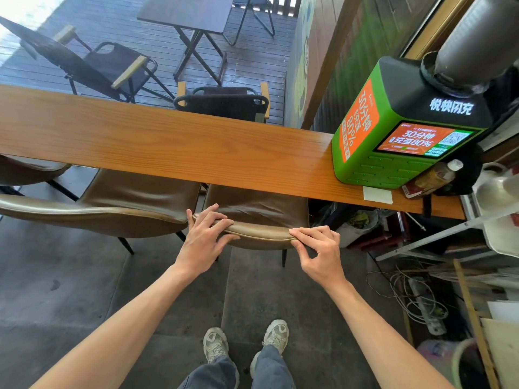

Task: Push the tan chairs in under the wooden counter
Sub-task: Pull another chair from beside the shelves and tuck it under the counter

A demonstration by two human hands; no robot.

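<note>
A long wooden counter (168, 147) crosses the view. Right in front of me stands a tan leather chair (255, 209), its seat partly under the counter's near edge. My left hand (206, 234) grips the left end of its backrest top, fingers curled over the rim. My right hand (317, 248) pinches the right end of the same backrest. A second tan chair (118, 203) stands to the left, seat partly under the counter. A third tan chair (28, 169) shows at the far left edge.
A green charging kiosk (398, 130) and a bottle (438, 175) sit on the counter's right end. Shelving, cables and a power strip (427, 310) crowd the floor at right. Black folding chairs (224, 102) and a table stand beyond the counter. My feet are on the concrete floor below.
</note>
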